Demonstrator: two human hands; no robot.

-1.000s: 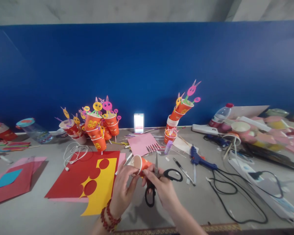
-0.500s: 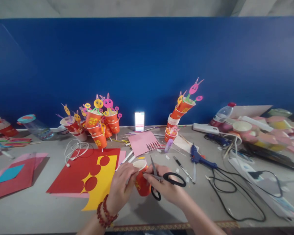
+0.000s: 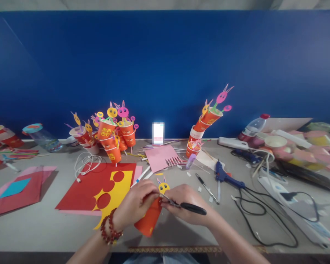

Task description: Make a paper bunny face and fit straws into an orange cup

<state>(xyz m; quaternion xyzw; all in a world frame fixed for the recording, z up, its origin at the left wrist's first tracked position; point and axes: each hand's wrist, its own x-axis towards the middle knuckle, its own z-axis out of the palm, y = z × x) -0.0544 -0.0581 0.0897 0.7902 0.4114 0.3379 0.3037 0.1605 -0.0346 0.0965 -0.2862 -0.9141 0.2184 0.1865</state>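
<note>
A: What are we finding at the centre?
B: An orange-red paper cup (image 3: 147, 222), tilting between the hands over the near side of the table (image 3: 188, 234). Its smooth wall is tapering, and a trace of yellow print is showing low down; its upper end is hiding from view.

A: And the grip?
B: The left hand (image 3: 134, 203) is pinching the cup at that upper end. The right hand (image 3: 184, 195) is gripping black-handled scissors (image 3: 193, 209) beside it; I cannot tell how far they are opening.

A: Beside them?
B: A yellow paper face (image 3: 163, 188) with pointed ears is showing just beyond the hands.

A: Materials further out?
B: A red sheet (image 3: 82, 190) is lying leftward under a yellow sheet (image 3: 120, 194) bearing round cut-outs. A pink sheet (image 3: 158, 156) with one toothed edge is lying farther back. Rightward, a blue glue gun (image 3: 228, 178) and a pen (image 3: 207, 189) are resting.

A: Surface and room?
B: The tabletop is looking matte grey. Decorated cups (image 3: 106, 129) are leaning at the back; a plain blue panel (image 3: 165, 66) is standing behind.
</note>
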